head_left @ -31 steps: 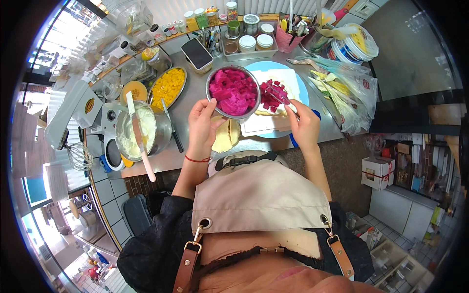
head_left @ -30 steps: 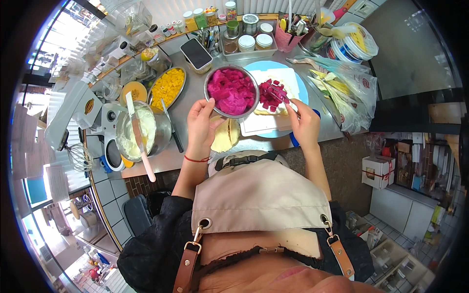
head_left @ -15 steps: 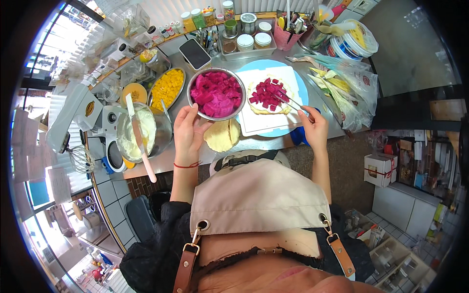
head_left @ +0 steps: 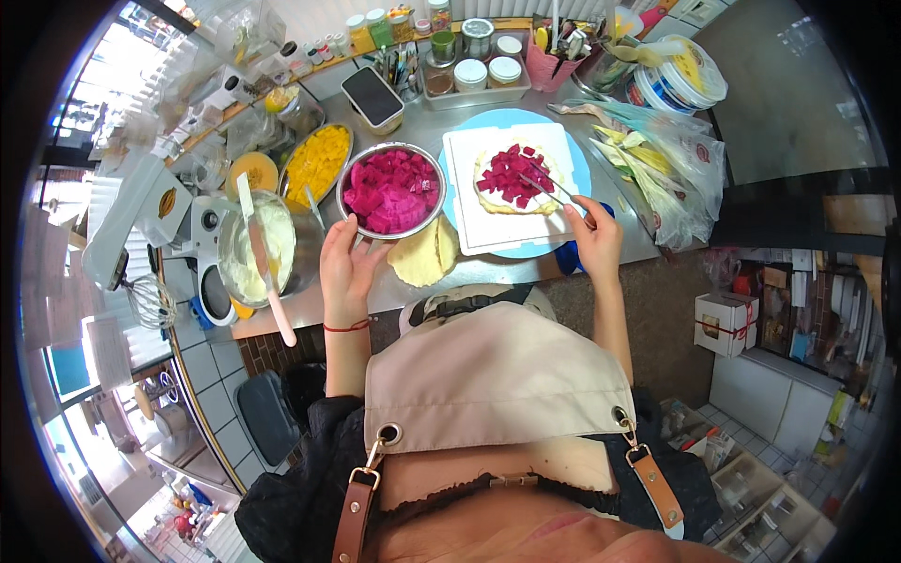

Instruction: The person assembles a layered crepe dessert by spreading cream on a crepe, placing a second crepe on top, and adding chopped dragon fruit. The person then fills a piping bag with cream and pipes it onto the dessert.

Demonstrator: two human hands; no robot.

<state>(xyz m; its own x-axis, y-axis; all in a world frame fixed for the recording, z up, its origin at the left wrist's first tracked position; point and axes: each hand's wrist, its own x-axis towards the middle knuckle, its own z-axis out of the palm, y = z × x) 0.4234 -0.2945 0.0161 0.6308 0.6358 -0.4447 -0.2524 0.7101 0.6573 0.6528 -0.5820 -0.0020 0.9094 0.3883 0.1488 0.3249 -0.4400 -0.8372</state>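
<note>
My left hand [head_left: 347,272] grips the near-left rim of a steel bowl [head_left: 443,180] filled with magenta dragon fruit cubes [head_left: 389,188]. In my right hand [head_left: 598,239] are slim metal tongs [head_left: 554,191], their tips at dragon fruit cubes [head_left: 511,174] heaped on a cream-covered cake layer [head_left: 484,200]. That layer lies on a white square board [head_left: 460,150] atop a light-blue round turntable [head_left: 583,167]. Pale yellow sponge rounds [head_left: 422,257] lie at the counter's front, just below the bowl and partly overlapped by it.
Left of the bowl stand an oval dish of yellow fruit cubes [head_left: 317,167] and a mixing bowl of white cream [head_left: 272,230] with a pink-handled spatula [head_left: 279,314] across it. A stand mixer [head_left: 141,211] is farther left. Plastic bags [head_left: 694,155] lie right of the turntable; a phone [head_left: 374,97] leans behind.
My left hand has moved the dragon fruit bowl left and slightly nearer, off the board's left edge. The tongs stay at the fruit on the cake, with my right hand shifted slightly left.
</note>
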